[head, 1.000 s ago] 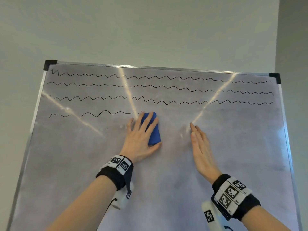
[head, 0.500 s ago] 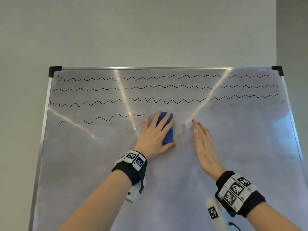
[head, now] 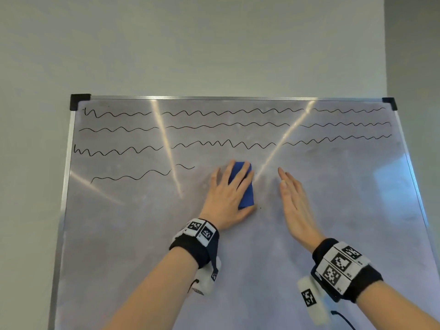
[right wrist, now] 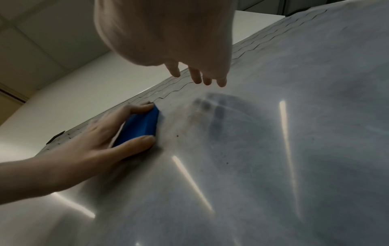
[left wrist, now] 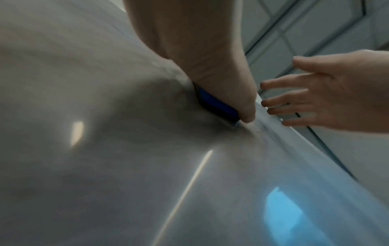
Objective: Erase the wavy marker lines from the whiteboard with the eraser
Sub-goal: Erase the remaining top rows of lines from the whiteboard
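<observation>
The whiteboard (head: 309, 234), silver-framed with black corner caps, leans against a pale wall (head: 214, 44), its grey smudged surface streaked with glare. Three full wavy marker lines (head: 228, 126) cross the top; a fourth, shorter line (head: 133, 177) reaches only partway from the left. Just right of its end, the blue eraser (head: 245, 186) lies flat on the board beneath the left hand (head: 226, 198), whose fingers and thumb grip its edges. The right hand (head: 294, 203) is beside it, fingers straight, together, holding nothing.
</observation>
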Demonstrator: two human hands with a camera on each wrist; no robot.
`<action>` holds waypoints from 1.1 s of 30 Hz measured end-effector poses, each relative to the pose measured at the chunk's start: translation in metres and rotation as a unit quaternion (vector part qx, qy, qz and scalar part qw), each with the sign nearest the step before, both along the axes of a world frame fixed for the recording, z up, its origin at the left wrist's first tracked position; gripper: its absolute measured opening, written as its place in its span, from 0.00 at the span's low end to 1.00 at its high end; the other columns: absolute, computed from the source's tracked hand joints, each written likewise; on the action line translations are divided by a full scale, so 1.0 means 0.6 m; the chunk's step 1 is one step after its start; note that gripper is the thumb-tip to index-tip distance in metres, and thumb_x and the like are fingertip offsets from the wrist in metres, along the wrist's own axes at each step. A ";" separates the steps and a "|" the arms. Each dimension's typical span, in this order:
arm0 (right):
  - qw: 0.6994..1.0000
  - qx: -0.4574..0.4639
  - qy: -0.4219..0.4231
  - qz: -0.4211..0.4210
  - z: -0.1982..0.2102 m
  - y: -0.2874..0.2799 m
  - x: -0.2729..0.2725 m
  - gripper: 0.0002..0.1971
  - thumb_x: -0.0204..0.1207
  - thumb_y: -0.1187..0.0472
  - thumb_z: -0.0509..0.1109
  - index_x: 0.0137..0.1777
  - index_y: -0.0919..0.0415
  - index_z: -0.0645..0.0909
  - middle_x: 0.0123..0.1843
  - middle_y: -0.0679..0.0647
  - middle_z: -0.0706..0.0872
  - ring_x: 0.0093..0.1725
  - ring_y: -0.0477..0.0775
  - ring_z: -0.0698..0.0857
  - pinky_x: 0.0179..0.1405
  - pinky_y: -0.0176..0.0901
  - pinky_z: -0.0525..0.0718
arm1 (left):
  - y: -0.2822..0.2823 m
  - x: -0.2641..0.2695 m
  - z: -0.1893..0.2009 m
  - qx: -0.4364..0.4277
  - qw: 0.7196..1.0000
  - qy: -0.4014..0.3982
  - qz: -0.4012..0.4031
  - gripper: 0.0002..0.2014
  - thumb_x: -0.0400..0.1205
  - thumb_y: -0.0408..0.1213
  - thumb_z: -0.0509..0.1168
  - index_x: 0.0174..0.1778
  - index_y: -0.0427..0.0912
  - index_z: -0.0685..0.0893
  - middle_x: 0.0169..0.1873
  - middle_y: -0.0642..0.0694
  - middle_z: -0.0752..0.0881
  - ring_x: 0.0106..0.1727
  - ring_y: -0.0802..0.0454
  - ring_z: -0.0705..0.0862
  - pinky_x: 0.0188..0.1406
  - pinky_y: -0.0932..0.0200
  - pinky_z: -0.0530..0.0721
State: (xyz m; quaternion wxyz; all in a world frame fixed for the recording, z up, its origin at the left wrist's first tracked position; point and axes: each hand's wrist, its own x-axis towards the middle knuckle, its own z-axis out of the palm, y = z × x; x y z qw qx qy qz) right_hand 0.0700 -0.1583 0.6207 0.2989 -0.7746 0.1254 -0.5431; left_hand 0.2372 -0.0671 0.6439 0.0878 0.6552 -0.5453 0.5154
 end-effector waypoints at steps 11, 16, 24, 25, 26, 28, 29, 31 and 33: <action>0.999 -0.005 0.007 0.031 -0.006 0.010 0.028 0.27 0.81 0.39 0.44 0.80 0.39 0.57 0.81 0.43 0.59 0.80 0.38 0.53 0.81 0.44 0.52 | 0.045 0.036 0.001 -0.112 0.986 0.114 0.054 0.39 0.78 0.66 0.55 0.79 0.43 0.67 0.83 0.43 0.62 0.82 0.33 0.58 0.70 0.33 0.58; 1.000 -0.002 0.006 0.023 -0.013 0.007 0.032 0.26 0.82 0.41 0.44 0.80 0.41 0.57 0.82 0.44 0.59 0.80 0.38 0.53 0.80 0.42 0.51 | 0.022 0.020 0.001 -0.009 1.000 0.012 0.003 0.39 0.76 0.64 0.62 0.79 0.42 0.69 0.82 0.44 0.65 0.82 0.35 0.60 0.72 0.32 0.62; 0.999 -0.028 0.044 0.009 -0.009 0.047 0.066 0.25 0.84 0.43 0.44 0.81 0.40 0.55 0.82 0.42 0.56 0.79 0.34 0.49 0.74 0.32 0.45 | 0.147 0.119 0.001 -0.095 0.992 0.045 0.063 0.39 0.78 0.66 0.58 0.80 0.45 0.67 0.84 0.46 0.61 0.83 0.37 0.57 0.73 0.35 0.55; 0.999 -0.028 0.040 0.012 -0.007 0.053 0.070 0.25 0.83 0.42 0.44 0.81 0.40 0.55 0.82 0.42 0.56 0.80 0.36 0.49 0.75 0.34 0.46 | 0.147 0.117 0.005 -0.106 0.990 0.064 0.070 0.39 0.78 0.66 0.57 0.80 0.45 0.66 0.84 0.45 0.60 0.83 0.36 0.56 0.73 0.35 0.54; 0.999 -0.026 0.034 0.016 -0.005 0.060 0.075 0.26 0.83 0.42 0.44 0.81 0.40 0.55 0.82 0.43 0.56 0.81 0.38 0.49 0.77 0.36 0.47 | 0.142 0.110 0.006 -0.113 0.988 0.081 0.073 0.39 0.78 0.65 0.57 0.80 0.44 0.66 0.83 0.44 0.60 0.83 0.35 0.55 0.73 0.36 0.54; 0.999 -0.022 0.021 0.024 -0.007 0.073 0.085 0.26 0.82 0.41 0.44 0.81 0.40 0.56 0.82 0.43 0.57 0.81 0.39 0.50 0.80 0.42 0.50 | 0.123 0.092 0.001 -0.108 0.988 0.095 0.058 0.39 0.78 0.64 0.58 0.80 0.42 0.66 0.83 0.44 0.61 0.83 0.33 0.55 0.73 0.36 0.54; 0.999 -0.020 0.015 0.025 -0.008 0.080 0.090 0.27 0.82 0.41 0.44 0.81 0.40 0.57 0.82 0.44 0.58 0.81 0.39 0.51 0.81 0.43 0.50 | 0.111 0.084 -0.004 -0.089 0.991 0.087 0.041 0.39 0.77 0.63 0.59 0.80 0.42 0.66 0.84 0.43 0.61 0.83 0.33 0.55 0.73 0.35 0.55; 0.999 -0.022 0.012 0.024 -0.010 0.091 0.096 0.27 0.81 0.40 0.44 0.81 0.41 0.57 0.82 0.44 0.58 0.81 0.39 0.51 0.81 0.43 0.51 | 0.096 0.073 -0.016 -0.030 0.999 0.043 0.008 0.39 0.77 0.62 0.61 0.80 0.41 0.68 0.83 0.43 0.63 0.83 0.33 0.57 0.74 0.33 0.60; 1.000 -0.020 0.011 0.021 -0.009 0.101 0.101 0.27 0.82 0.40 0.44 0.81 0.41 0.57 0.82 0.44 0.58 0.81 0.39 0.51 0.79 0.40 0.51 | 0.102 0.077 -0.019 0.010 1.000 -0.003 -0.005 0.39 0.76 0.63 0.62 0.79 0.42 0.70 0.82 0.44 0.64 0.83 0.35 0.58 0.74 0.33 0.63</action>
